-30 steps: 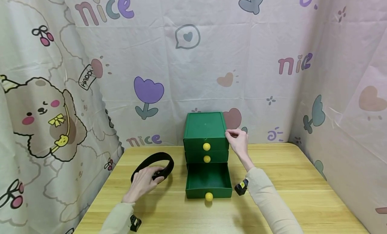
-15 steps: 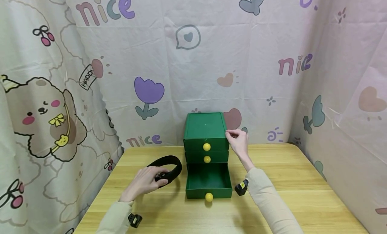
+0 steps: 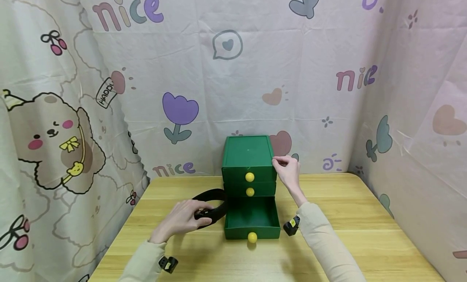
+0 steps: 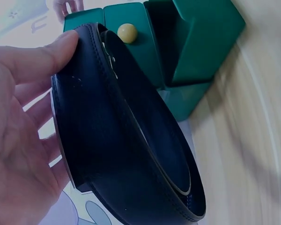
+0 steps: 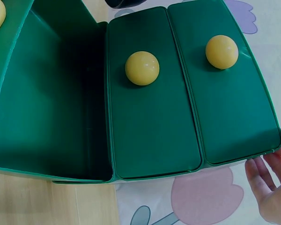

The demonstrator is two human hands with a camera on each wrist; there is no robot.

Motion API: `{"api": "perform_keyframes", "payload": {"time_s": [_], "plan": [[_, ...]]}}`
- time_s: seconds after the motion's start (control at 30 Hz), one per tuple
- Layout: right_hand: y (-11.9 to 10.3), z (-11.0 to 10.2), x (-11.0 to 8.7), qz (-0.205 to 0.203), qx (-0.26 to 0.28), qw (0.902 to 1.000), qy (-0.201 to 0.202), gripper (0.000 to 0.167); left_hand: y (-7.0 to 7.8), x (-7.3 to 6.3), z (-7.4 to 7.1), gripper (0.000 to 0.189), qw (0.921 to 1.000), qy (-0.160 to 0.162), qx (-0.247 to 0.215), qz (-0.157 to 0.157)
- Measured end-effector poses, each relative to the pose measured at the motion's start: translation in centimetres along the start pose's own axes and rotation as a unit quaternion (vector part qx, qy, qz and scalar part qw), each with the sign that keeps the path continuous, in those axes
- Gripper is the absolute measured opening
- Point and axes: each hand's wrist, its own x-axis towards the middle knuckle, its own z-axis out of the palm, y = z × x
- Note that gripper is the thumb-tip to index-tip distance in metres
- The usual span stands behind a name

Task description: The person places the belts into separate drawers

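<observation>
A black leather belt (image 4: 103, 122), coiled into a loop, is gripped by my left hand (image 3: 182, 218), thumb on one face and fingers on the other. In the head view the loop's right end overlaps the left edge of the open bottom drawer (image 3: 251, 232). This drawer belongs to a green three-drawer box (image 3: 248, 151) with yellow round knobs; its upper two drawers are closed. Inside, the bottom drawer (image 5: 42, 103) shows bare green. At the box's top right edge, my right hand (image 3: 288, 170) rests with bent fingertips against the side, as the right wrist view also shows.
The box stands at the back of a light wooden table (image 3: 335, 225), close to a patterned curtain (image 3: 237, 91). More curtain hangs along the left and right sides. A small black camera (image 3: 292, 226) sits at each wrist.
My left hand has carried the belt rightward, from left of the box up to the open drawer's left side. The right hand and the box have stayed in place.
</observation>
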Motion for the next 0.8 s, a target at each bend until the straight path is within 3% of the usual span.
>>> {"api": "perform_keyframes", "payload": {"time_s": [0.43,0.8], "plan": [[-0.1,-0.1,0.0,0.002,-0.001,1.0000,-0.003,0.019,1.7,1.8,-0.3,0.024,0.9989,-0.027,-0.025,0.030],[-0.1,0.0,0.0,-0.004,-0.005,1.0000,0.001,0.019,3.7,3.3,0.0,0.029,0.9940,-0.080,-0.037,0.065]]}}
